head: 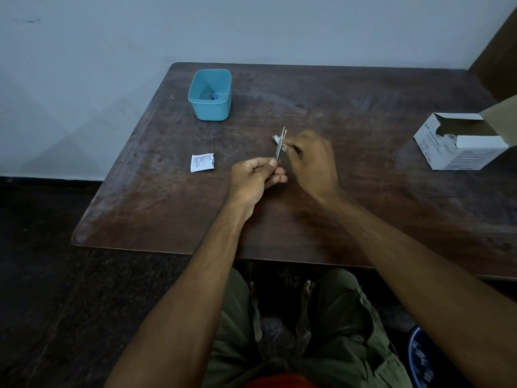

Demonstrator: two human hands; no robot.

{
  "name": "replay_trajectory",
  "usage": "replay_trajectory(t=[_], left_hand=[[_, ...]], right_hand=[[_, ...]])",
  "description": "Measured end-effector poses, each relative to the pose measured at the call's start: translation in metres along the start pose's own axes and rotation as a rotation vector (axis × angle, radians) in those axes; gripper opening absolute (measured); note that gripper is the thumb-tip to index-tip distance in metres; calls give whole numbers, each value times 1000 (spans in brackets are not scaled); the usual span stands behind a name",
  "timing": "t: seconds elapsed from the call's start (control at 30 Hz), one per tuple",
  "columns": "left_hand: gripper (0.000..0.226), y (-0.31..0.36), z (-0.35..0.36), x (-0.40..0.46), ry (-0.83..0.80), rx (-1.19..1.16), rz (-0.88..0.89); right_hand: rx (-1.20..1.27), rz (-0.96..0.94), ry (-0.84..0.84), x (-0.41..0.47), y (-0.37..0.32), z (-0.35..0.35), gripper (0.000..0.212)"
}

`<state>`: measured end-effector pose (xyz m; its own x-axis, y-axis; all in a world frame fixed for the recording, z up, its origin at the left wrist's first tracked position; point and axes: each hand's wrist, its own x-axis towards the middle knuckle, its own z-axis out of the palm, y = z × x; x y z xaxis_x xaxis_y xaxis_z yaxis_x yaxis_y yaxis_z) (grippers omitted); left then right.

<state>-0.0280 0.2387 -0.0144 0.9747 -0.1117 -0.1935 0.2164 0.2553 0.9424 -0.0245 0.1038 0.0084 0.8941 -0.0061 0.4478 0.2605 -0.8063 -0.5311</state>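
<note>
My left hand (256, 176) pinches the lower end of a thin, flat metal strip (279, 147) between thumb and fingers, holding it upright above the dark wooden table (156, 219). My right hand (313, 161) is curled around the strip's middle, where a small scrap of white wrapper (284, 147) shows at its fingertips. A small metal piece (275, 140) sticks out from the strip's left side. What exactly the right fingers pinch is hidden by the hand.
A white printed sachet (202, 162) lies flat left of my hands. A teal plastic tub (210, 94) with a small blue item inside stands at the back. An open white cardboard box (461, 142) sits at the right edge. My knees are under the table's front edge.
</note>
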Motion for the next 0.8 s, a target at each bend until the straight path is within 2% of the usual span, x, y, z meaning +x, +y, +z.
replay_trajectory(t=[0.17, 0.37, 0.6, 0.8], left_hand=[[9, 0, 2, -1, -17, 46, 12], [10, 0, -1, -1, 8, 1, 25], [10, 1, 1, -2, 16, 3, 4], [14, 4, -1, -2, 24, -39, -12]], right_hand=[[-24, 1, 39, 14, 5, -12, 16], [37, -33, -36, -9, -4, -3, 16], [-5, -21, -7, 2, -4, -13, 13], [-109, -102, -119, -15, -12, -7, 19]])
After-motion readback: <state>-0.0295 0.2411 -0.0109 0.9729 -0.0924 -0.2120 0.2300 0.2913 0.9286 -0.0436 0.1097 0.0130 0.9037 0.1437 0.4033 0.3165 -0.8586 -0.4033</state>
